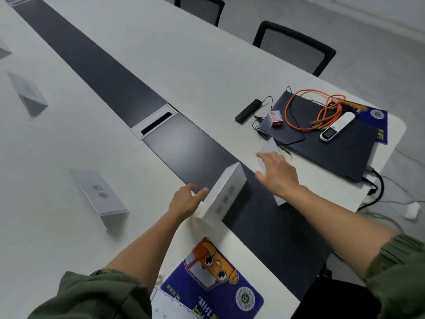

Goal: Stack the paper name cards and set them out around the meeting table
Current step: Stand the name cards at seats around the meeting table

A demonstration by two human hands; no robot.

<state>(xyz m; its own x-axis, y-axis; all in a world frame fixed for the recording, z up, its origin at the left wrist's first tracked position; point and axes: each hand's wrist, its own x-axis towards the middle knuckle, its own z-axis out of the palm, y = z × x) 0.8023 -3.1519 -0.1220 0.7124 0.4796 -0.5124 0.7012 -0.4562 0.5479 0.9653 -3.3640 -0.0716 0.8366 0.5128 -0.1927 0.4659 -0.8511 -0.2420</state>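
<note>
A folded white paper name card (226,192) stands as a tent on the dark centre strip of the meeting table (207,65). My left hand (187,200) touches its left side with thumb and fingers stretched out. My right hand (278,173) lies spread over a second white name card (269,147), which shows beyond the fingertips and below the wrist. More tent cards stand on the left half of the table: one near (101,194), one farther (27,90), and a third cut off at the left edge (3,51).
A closed dark laptop (333,143) at the right corner carries an orange cable (319,111), a white handset (337,126) and a small red box (276,118). A black remote (248,110) lies beside it. A blue cartoon leaflet (213,279) lies near me. A cable hatch (155,123) is set into the strip. Two mesh chairs (296,47) stand beyond the table.
</note>
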